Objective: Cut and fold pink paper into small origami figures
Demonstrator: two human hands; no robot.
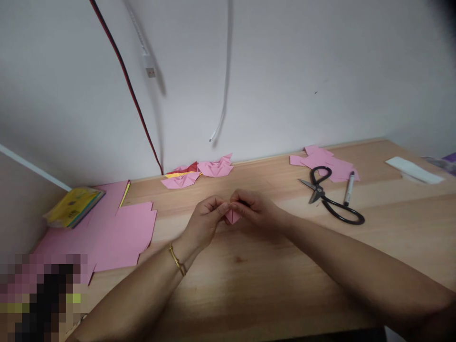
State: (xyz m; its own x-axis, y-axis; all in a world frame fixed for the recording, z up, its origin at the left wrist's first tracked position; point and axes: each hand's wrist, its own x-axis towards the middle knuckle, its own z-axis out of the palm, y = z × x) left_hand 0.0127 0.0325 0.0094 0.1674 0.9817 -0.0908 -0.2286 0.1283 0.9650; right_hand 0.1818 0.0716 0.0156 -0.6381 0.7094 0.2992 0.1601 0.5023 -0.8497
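Note:
Both hands meet over the middle of the wooden table (228, 285), pinching a small piece of folded pink paper (232, 217). My left hand (206, 216) grips its left side between thumb and fingers. From the right, my right hand (258, 207) is closed on the same paper, thumb close to the other thumb. Most of the paper is hidden by the fingers; only a creased, pointed part shows below them. Behind the hands, against the wall, lie folded pink paper pieces (215, 167), with some red and yellow paper among them.
Black-handled scissors (318, 191) lie open at right, beside a marker (349, 189) and pink paper pieces (326, 161). A white strip (413, 170) lies farther right. Large pink sheets (124, 237) and a yellow packet (73, 206) are at left. Cables (124, 71) hang along the wall.

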